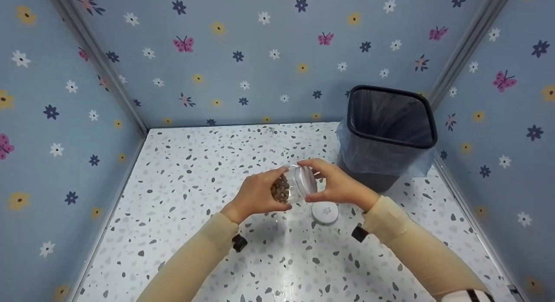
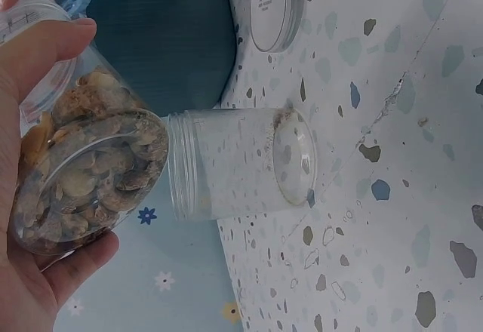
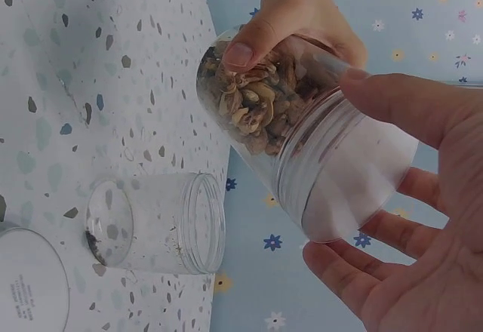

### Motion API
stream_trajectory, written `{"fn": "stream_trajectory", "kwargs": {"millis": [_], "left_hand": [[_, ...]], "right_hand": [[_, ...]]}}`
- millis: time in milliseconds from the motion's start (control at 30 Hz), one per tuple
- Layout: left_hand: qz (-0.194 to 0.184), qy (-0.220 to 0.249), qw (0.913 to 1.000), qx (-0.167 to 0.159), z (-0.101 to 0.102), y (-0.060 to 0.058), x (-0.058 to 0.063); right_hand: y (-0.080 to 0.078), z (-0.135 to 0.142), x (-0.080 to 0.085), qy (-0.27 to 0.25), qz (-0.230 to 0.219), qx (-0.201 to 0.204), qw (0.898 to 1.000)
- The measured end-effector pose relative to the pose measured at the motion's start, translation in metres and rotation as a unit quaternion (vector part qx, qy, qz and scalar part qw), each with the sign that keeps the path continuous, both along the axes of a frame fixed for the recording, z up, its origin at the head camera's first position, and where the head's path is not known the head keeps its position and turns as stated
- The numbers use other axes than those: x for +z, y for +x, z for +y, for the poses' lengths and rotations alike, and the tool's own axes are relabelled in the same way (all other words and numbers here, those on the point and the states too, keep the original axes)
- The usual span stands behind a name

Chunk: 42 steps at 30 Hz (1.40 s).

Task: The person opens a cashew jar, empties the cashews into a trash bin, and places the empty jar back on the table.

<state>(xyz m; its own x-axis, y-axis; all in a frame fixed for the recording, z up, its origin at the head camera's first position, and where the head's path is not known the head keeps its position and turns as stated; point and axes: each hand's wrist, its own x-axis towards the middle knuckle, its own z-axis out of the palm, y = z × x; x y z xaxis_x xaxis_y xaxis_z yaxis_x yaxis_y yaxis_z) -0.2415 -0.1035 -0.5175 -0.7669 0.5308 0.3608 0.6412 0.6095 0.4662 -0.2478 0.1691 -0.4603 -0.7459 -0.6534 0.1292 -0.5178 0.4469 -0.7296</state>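
Observation:
A clear jar [image 3: 260, 109] holding brown, dried-looking pieces is tilted onto its side above the table. My left hand [image 1: 256, 193] grips the filled end, thumb on one side and fingers on the other. At the other end, my right hand [image 1: 340, 185] holds the jar's whitish lid [image 3: 362, 170] between thumb and fingers. The lid sits on the jar's mouth. Below, a second clear jar [image 2: 234, 162] stands open on the table, with a few dark crumbs near its base; my hands largely hide it in the head view. A loose white lid [image 1: 325, 212] lies flat beside it.
A dark bin [image 1: 368, 180] with a bluish bag liner stands at the back right, close to my right hand. The speckled white table [image 1: 195, 163] is enclosed by flower-patterned panels [image 1: 260, 55] at the back and both sides.

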Motion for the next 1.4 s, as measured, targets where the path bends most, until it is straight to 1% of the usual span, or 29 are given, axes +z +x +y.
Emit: {"fn": "stream_trajectory", "kwargs": {"millis": [167,233,433,567,833,933,1133,1400], "left_hand": [[-0.004,0.002,1.0000,0.003,-0.002,-0.002,0.000],[-0.009,0.000,0.9999,0.009,-0.003,-0.002,0.000],[-0.034,0.003,0.9990,0.030,-0.007,-0.002,-0.001],[-0.040,0.001,0.9985,0.037,-0.010,-0.001,0.000],[-0.035,0.001,0.9984,0.045,-0.014,-0.001,0.000],[-0.029,0.000,0.9985,0.047,-0.015,-0.001,-0.001],[-0.021,0.002,0.9986,0.049,-0.016,-0.001,-0.001],[-0.024,0.002,0.9982,0.055,-0.018,-0.001,0.000]], "right_hand": [[-0.002,0.001,0.001,-0.004,0.013,0.007,1.000],[-0.002,0.002,0.001,-0.007,0.017,0.006,1.000],[-0.003,0.007,-0.001,-0.013,0.009,-0.001,1.000],[-0.004,0.012,-0.003,-0.008,0.001,-0.010,1.000],[-0.004,0.021,-0.012,0.022,0.017,-0.035,0.999],[-0.004,0.023,-0.016,0.033,0.014,-0.044,0.998],[-0.004,0.028,-0.021,0.068,0.009,-0.071,0.995],[-0.004,0.038,-0.032,0.099,0.021,-0.094,0.990]]}}
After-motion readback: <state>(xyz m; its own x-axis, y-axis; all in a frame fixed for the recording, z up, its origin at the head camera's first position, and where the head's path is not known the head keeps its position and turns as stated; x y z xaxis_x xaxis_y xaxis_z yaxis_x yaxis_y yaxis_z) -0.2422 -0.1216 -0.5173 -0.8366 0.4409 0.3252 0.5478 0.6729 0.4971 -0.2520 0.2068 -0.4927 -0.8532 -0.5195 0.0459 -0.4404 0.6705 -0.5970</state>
